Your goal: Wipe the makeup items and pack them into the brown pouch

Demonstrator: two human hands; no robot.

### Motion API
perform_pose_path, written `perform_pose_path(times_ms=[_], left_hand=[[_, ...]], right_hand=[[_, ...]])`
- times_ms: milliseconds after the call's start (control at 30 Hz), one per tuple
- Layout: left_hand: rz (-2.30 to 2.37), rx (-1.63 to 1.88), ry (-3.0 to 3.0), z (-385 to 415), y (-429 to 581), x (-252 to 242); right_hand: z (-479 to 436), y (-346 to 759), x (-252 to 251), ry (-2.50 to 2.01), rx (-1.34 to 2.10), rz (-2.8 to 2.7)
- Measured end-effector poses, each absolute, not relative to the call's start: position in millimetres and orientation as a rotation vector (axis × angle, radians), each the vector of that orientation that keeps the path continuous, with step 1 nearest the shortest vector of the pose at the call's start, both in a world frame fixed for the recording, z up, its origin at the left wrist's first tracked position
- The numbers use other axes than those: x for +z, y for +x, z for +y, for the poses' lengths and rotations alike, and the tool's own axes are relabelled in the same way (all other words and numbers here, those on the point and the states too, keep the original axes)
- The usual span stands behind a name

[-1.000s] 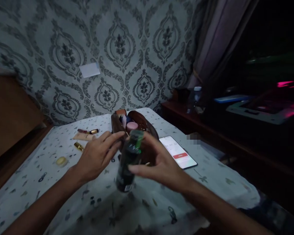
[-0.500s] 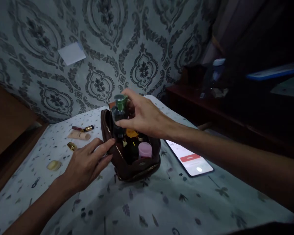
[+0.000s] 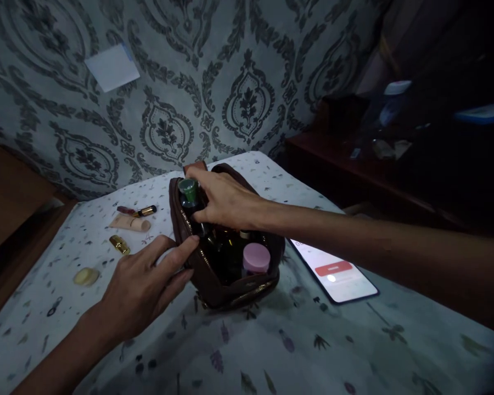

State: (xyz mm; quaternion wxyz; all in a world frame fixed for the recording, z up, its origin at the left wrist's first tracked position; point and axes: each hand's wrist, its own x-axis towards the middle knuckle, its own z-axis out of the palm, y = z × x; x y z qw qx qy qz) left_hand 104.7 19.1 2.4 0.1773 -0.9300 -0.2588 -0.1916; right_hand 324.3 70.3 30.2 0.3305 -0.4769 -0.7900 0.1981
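1. Head view, the bottle: my right hand point(image 3: 224, 204) is clamped around a dark bottle with a green cap point(image 3: 189, 193). The bottle stands upright, long axis vertical, with its lower part sunk inside the brown pouch point(image 3: 230, 285) at the far-left corner of the opening. Only the cap and shoulder show above the rim, just left of my fingers.

2. Head view, the other hand: my left hand point(image 3: 142, 285) is nearer to me and lies flat against the pouch's left wall, its fingertips point(image 3: 189, 247) touching the zip edge. It grips nothing that I can see, fingers loosely spread. My two hands are apart, with the pouch's left side between them.

3. Head view, inside the pouch: a pink-lidded jar point(image 3: 256, 258) sits at the near right. Darker containers stand between it and the bottle, too dim to tell apart.

4. Head view, the surface: the pouch rests on a leaf-printed cloth point(image 3: 292, 340). A lit phone point(image 3: 337, 271) lies to the right. To the left lie a beige tube point(image 3: 129, 223), a lipstick point(image 3: 136, 210), a gold cap point(image 3: 119, 244) and a small pale disc point(image 3: 86, 276).

5. Head view, the room: damask wallpaper point(image 3: 247, 104) lies behind, and a dark wooden shelf point(image 3: 354, 159) is at the far right.
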Motion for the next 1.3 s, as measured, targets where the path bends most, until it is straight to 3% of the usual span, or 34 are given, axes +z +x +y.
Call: perform_pose_path(times_ms=[267, 667, 867, 1300], left_hand=[[-0.653, -0.500, -2.599, 21.3, 106.8, 7.7], [-0.693, -0.528, -2.590, 16.5, 102.7, 3.4], [-0.818, -0.626, -2.627, 12.2, 87.6, -9.8], [-0.900, -0.601, -2.628, -5.1, 57.1, -24.7]], right_hand=[[77.5, 318.7, 33.8, -1.353, 0.489, -2.267], [53.5, 345.4, 68.2, -1.373, 0.303, -2.124], [47.7, 358.8, 61.4, -1.438, 0.336, -2.066], [119.1, 300.2, 54.3, -1.680, 0.108, -2.312]])
